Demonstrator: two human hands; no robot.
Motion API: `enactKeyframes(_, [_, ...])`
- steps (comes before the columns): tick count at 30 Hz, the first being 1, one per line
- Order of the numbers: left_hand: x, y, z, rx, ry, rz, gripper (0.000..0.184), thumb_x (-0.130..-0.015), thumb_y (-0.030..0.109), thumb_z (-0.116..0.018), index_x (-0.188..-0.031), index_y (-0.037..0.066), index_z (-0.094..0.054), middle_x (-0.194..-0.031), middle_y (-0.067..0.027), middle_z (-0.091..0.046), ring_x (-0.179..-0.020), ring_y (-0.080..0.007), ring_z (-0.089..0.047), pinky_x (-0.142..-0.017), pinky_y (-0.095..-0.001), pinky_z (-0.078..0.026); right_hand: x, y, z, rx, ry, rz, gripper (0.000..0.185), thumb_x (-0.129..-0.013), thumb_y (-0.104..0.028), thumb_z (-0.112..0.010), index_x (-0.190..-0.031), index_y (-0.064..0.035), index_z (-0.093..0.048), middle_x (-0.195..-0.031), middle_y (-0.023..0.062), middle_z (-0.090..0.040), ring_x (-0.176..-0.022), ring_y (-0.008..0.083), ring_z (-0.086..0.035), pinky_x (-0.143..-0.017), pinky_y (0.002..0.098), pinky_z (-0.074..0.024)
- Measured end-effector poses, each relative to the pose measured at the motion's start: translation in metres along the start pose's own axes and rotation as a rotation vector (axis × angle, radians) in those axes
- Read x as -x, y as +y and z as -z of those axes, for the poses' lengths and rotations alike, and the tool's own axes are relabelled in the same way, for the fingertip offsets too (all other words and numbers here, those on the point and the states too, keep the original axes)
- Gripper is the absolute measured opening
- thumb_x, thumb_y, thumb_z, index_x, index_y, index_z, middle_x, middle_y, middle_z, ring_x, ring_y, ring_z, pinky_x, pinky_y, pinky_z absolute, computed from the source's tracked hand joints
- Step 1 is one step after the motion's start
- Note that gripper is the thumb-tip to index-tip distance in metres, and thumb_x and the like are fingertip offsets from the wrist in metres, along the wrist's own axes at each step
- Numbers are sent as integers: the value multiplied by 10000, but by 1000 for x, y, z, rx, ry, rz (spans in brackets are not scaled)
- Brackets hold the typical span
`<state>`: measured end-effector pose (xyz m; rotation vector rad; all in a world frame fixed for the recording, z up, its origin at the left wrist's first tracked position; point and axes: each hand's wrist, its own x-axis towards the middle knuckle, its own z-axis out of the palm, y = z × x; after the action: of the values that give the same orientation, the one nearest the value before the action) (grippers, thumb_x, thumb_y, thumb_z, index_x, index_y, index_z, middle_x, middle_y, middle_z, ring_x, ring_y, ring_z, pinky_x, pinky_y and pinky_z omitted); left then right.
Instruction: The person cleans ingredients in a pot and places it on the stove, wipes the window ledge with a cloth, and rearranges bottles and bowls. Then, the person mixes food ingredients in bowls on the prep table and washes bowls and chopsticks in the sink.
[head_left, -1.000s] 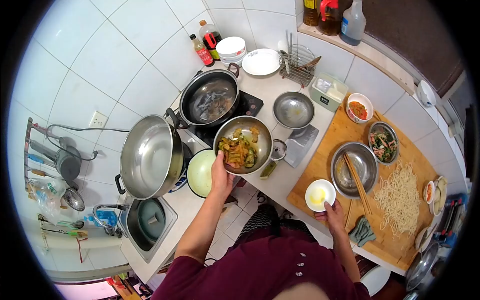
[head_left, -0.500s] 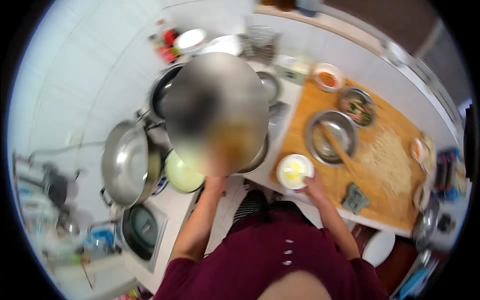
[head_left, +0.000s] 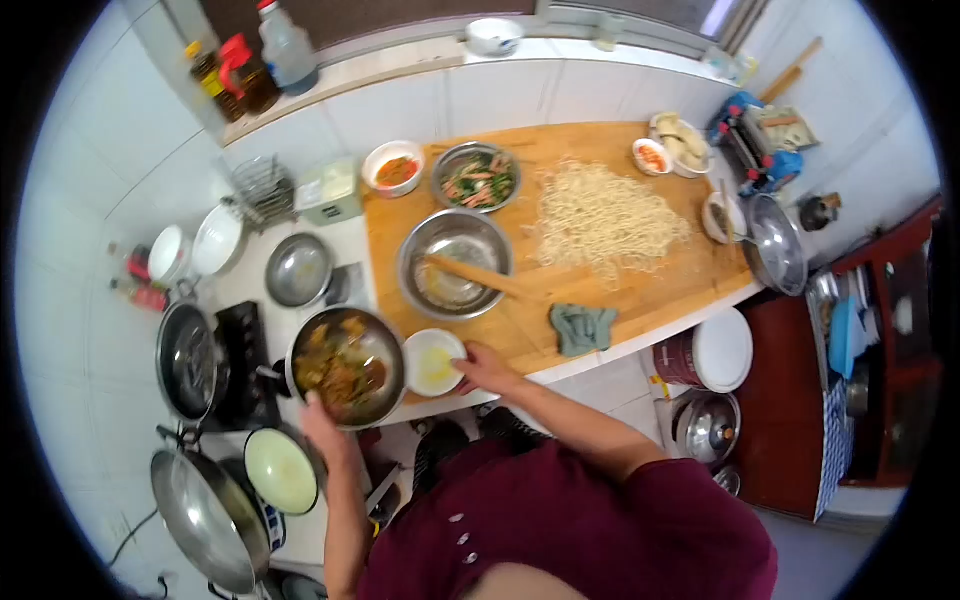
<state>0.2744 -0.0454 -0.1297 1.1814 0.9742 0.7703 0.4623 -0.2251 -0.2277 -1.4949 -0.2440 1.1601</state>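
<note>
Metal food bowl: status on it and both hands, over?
Left hand holding metal bowl by near rim. Right hand holding small white bowl close beside. Mixing bowl just beyond, chopsticks resting in it.

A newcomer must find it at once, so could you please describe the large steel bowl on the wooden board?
Start at the wooden board and look left of its noodles. The large steel bowl stands there. Unlike the smaller metal bowl of greens beside it, it has wooden chopsticks reaching over its rim.
</note>
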Motion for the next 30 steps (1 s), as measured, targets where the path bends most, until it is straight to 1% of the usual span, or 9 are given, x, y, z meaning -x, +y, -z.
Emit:
enactKeyframes(2, [-13, -26, 5, -73, 25, 3, 370, -924, 346, -489, -1069, 8, -526, -975, -78, -585, -911, -186, -567, -826, -352, -445, 3, 14, 6, 121, 71, 142, 303, -891, -177, -545, -1097, 41, -501, -842, 134, -611, -672, 183, -630, -528, 305, -530])
enactKeyframes(4, [-22, -42, 7, -101, -10, -119, 355, -924, 298, -499, -1138, 14, -512, -1039, -90, -570, -932, -190, -539, -843, -330, -428, 5, 29, 19, 414, 256, 408, 250, -879, -125, -533, -1089, 10, -543, -837, 76, -615, -714, 126, -588, -646, 273, -484])
enactKeyframes(6, [-2, -3, -20, -71, -117, -205, 358, -939, 170, -427, -1218, -55, -442, -1101, -112, -534, -981, -171, -497, -859, -295, -409, 35, -5, 12, 231, 314, 408, 236, -886, -100, -521, -1094, 8, -550, -835, 56, -608, -751, 109, -575, -682, 249, -472])
enactKeyframes(11, [-10, -24, -25, -140, -179, -280, 362, -940, 179, -439, -1214, -59, -440, -1127, -108, -517, -1012, -165, -483, -898, -285, -385, 44, -53, 2, 278, 238, 496, 203, -905, -66, -482, -1074, 12, -562, -865, 53, -600, -755, 110, -574, -681, 237, -467])
enactKeyframes(13, [-13, -31, -29, -121, -209, -274, 365, -939, 178, -445, -1215, -62, -438, -1131, -113, -516, -1026, -169, -483, -905, -278, -378, 35, -66, -3, 332, 117, 571, 217, -930, -58, -445, -1123, -7, -531, -997, 63, -575, -827, 115, -581, -697, 244, -490])
enactKeyframes(21, [-13, -27, -33, -287, -241, -406, 391, -906, 159, -501, -1227, -53, -429, -1119, -138, -521, -1040, -201, -498, -901, -316, -405, 13, -88, -12, 506, 63, 659, 219, -901, -15, -460, -1098, 9, -553, -911, 83, -553, -804, 134, -572, -696, 259, -476])
enactKeyframes(24, [-11, -24, -38, -291, -239, -432, 391, -889, 140, -516, -1224, -43, -435, -1118, -138, -510, -1025, -206, -502, -874, -316, -421, 13, -104, -19, 712, 55, 754, 235, -874, 12, -463, -1094, 20, -547, -929, 140, -553, -842, 224, -585, -723, 299, -477])
enactKeyframes(26, [-10, -19, -41, -295, -225, -439, 389, -884, 136, -517, -1223, -37, -439, -1112, -133, -507, -1011, -204, -504, -863, -311, -424, 10, -110, -28, 776, 27, 907, 283, -791, 53, -481, -1065, 48, -549, -985, 219, -544, -876, 380, -549, -793, 375, -462])
enactKeyframes(30, [-12, -22, -42, -372, -264, -474, 404, -846, 122, -546, -1216, -11, -453, -1084, -129, -501, -981, -229, -506, -839, -317, -424, 0, -110, -30, 914, -38, 817, 329, -779, 80, -459, -1100, 42, -522, -1042, 208, -534, -969, 387, -532, -821, 391, -455])
